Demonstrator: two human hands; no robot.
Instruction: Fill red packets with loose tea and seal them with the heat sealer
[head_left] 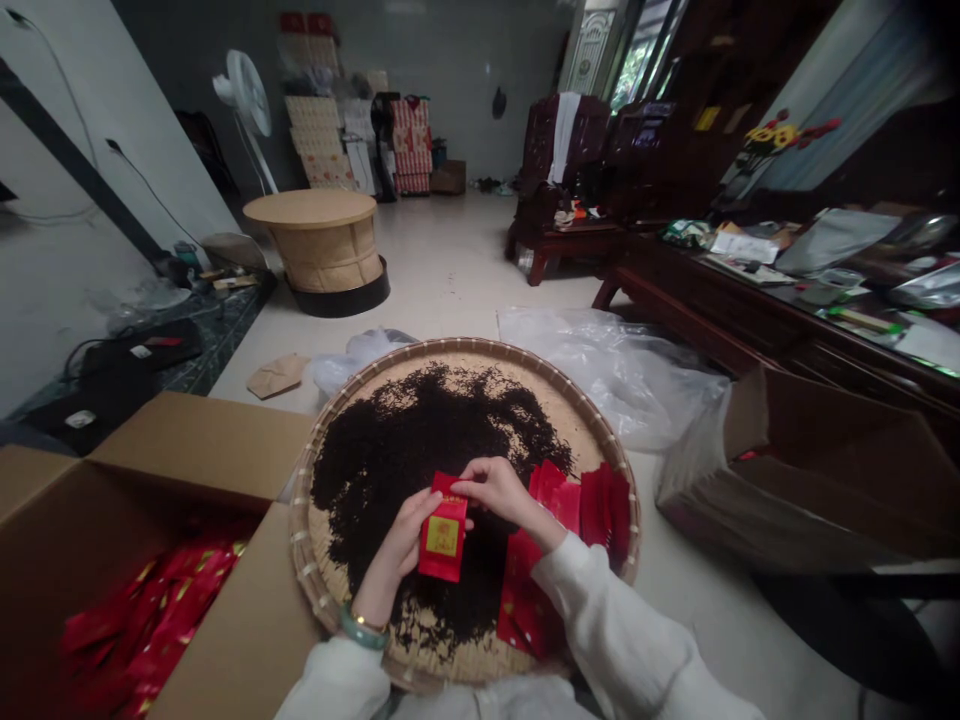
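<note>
My left hand (406, 532) grips a small red packet (442, 560) with a gold square label, held upright over the tray. At the packet's top edge, the fingers of my right hand (495, 488) pinch the rim. Below both hands lies a round woven bamboo tray (600, 420) spread with dark, loose tea leaves (390, 430). More red packets (525, 590) rest on the tray's right side, some under my right forearm. A further stack of red packets (604, 505) leans near the right rim.
An open cardboard box (232, 610) at the left holds many red packets (165, 610). Another cardboard box (810, 480) stands at the right. Clear plastic sheeting (600, 365) lies behind the tray. A dark wooden table (697, 300) with clutter runs along the right.
</note>
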